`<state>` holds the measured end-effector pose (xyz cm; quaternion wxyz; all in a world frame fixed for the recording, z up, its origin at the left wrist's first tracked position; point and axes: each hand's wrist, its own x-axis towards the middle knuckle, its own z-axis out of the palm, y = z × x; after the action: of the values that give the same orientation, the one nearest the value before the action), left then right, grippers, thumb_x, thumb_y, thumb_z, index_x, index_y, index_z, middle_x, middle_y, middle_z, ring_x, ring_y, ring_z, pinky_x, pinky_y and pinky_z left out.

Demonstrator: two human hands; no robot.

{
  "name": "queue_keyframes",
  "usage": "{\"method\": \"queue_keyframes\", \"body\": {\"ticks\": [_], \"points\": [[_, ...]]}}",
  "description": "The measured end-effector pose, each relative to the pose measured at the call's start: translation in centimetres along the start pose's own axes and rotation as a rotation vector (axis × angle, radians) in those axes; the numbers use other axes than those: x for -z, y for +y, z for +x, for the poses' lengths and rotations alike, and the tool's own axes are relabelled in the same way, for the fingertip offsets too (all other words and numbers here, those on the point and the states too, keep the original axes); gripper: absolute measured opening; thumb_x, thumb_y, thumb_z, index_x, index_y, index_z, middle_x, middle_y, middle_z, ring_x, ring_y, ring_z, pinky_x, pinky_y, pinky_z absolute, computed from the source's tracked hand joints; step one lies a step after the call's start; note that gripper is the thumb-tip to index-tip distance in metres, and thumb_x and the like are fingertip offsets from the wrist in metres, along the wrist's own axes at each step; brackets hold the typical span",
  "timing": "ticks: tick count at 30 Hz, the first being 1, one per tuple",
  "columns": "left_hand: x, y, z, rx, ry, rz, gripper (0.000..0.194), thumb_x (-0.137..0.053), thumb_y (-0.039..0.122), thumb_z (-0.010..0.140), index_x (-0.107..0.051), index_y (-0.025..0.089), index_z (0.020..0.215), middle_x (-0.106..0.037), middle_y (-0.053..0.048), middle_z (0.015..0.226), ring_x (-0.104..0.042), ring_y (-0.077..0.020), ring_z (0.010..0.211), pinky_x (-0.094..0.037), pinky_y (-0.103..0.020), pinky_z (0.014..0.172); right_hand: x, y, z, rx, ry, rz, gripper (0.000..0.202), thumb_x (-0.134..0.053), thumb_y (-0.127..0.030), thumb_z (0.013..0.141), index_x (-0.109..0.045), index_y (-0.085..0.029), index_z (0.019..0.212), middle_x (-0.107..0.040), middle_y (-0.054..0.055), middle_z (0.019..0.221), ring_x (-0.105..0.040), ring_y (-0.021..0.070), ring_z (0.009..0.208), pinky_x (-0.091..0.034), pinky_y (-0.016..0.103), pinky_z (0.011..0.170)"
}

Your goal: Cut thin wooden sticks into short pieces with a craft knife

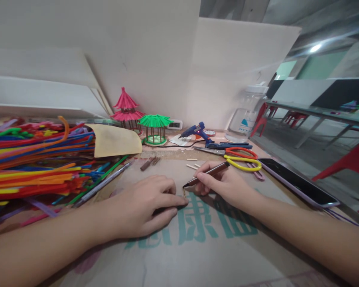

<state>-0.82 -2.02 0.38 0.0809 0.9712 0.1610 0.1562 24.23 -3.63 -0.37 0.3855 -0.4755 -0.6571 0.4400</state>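
Observation:
My right hand (217, 183) holds a brown marker (209, 174), its dark tip touching or just above the upper end of a small thin stick (184, 193). A fingertip of my left hand (155, 203) presses the lower end of that stick onto the board (197, 255), which bears green printed characters. Several short pale sticks (192, 166) lie just beyond my right hand. Beyond my left hand are a brown marker cap (146, 164) and a few short brown sticks (156, 160).
Colourful pipe cleaners (32, 175) fill the left side. Behind stand a pink pagoda (125, 105), a green-roofed pavilion (155, 129) and a blue glue gun (197, 130). Scissors (242, 158), a phone (297, 181) and a water bottle (247, 115) are at right.

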Motion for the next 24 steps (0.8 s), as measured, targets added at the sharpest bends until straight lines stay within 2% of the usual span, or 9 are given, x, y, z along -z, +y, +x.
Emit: {"method": "queue_keyframes", "body": {"ticks": [7, 20, 24], "points": [[-0.03, -0.07, 0.08, 0.004, -0.003, -0.017, 0.033, -0.049, 0.024, 0.100, -0.070, 0.024, 0.125, -0.064, -0.007, 0.099, -0.062, -0.0198, 0.089, -0.049, -0.031, 0.080, 0.07, 0.16, 0.05, -0.001, 0.011, 0.017, 0.029, -0.065, -0.047, 0.091, -0.060, -0.018, 0.088, -0.071, 0.003, 0.068, -0.064, 0.0136, 0.059, -0.053, 0.025, 0.057], [-0.07, 0.04, 0.03, 0.028, -0.010, -0.018, 0.032, -0.049, 0.026, 0.101, -0.071, 0.025, 0.123, -0.063, -0.007, 0.099, -0.061, -0.0202, 0.088, -0.049, -0.032, 0.080, -0.02, -0.04, -0.02, -0.008, 0.016, 0.044, 0.031, -0.067, -0.048, 0.089, -0.059, -0.018, 0.087, -0.071, 0.002, 0.067, -0.063, 0.0117, 0.057, -0.049, 0.021, 0.051], [-0.13, -0.01, 0.01, 0.032, -0.008, -0.030, 0.031, -0.049, 0.025, 0.100, -0.071, 0.024, 0.123, -0.064, -0.007, 0.099, -0.061, -0.0201, 0.089, -0.049, -0.032, 0.081, -0.02, 0.07, 0.05, 0.008, 0.019, 0.066, 0.033, -0.068, -0.050, 0.088, -0.060, -0.017, 0.088, -0.071, 0.002, 0.066, -0.063, 0.0116, 0.056, -0.051, 0.022, 0.055]]}}
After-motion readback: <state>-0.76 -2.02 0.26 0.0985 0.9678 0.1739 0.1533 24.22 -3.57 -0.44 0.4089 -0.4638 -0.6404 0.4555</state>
